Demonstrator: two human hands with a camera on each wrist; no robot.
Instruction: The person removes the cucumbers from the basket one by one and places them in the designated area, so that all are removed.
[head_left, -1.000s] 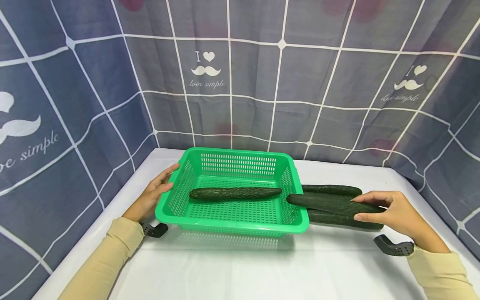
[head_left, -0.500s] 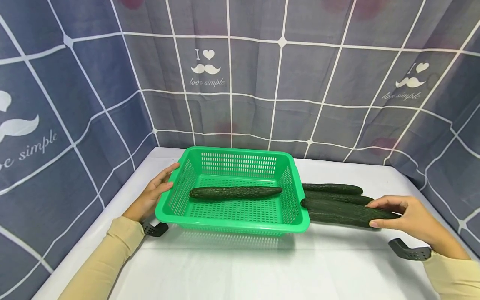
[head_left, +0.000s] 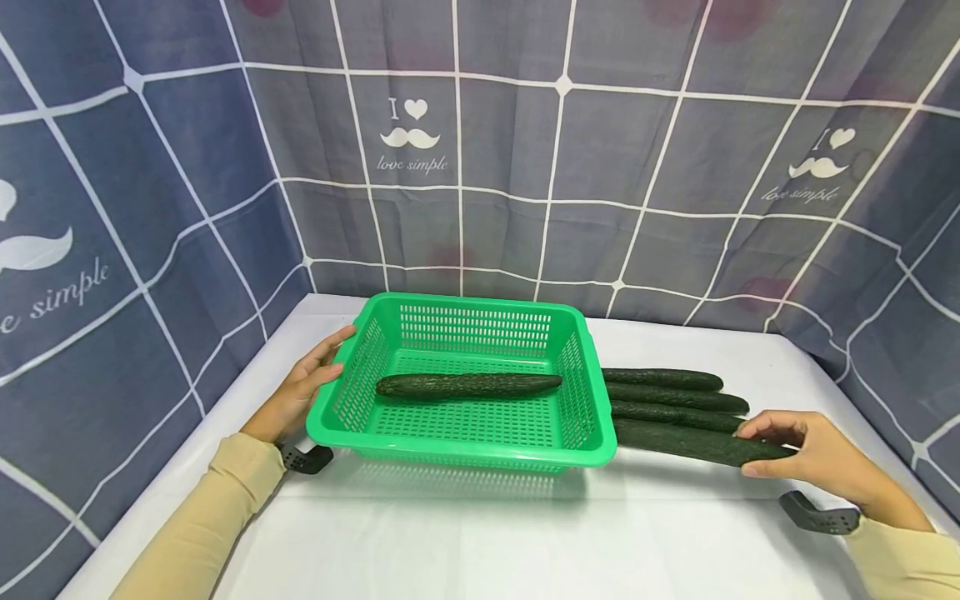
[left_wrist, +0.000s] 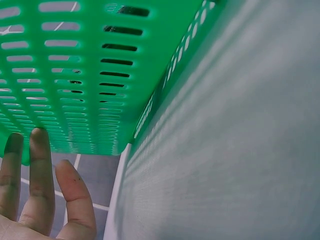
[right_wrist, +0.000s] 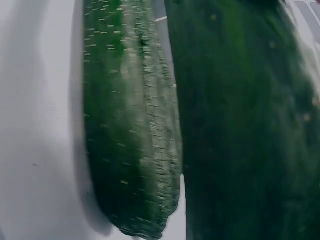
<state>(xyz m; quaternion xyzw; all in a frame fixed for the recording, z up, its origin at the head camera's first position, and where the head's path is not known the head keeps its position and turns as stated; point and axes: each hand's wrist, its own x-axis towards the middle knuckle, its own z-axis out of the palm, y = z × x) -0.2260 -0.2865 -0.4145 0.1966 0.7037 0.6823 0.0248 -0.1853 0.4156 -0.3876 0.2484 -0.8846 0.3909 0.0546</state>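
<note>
My left hand (head_left: 300, 387) touches the left side of a green plastic basket (head_left: 463, 454), its fingers extended along the outer wall. In the left wrist view, straight fingertips (left_wrist: 39, 142) meet the slotted wall. Inside the basket lies one cucumber (head_left: 468, 385), sideways. To the basket's right, my right hand (head_left: 813, 454) grips the right end of the frontmost cucumber (head_left: 682, 440) between thumb and fingers. Three more cucumbers lie behind it in a row, among them the rearmost cucumber (head_left: 663, 379). The right wrist view is filled by two cucumbers close up, the hand itself hardly visible.
A white-covered table (head_left: 480, 542) bears everything. Grey checked curtains (head_left: 510, 167) with white lines close off the back and both sides. The basket's right wall (head_left: 588, 400) hides the left ends of the row of cucumbers.
The right hand has moved right and toward the front with its cucumber, which earlier lay across the others with one end over the basket's rim. The left hand and basket stay put.
</note>
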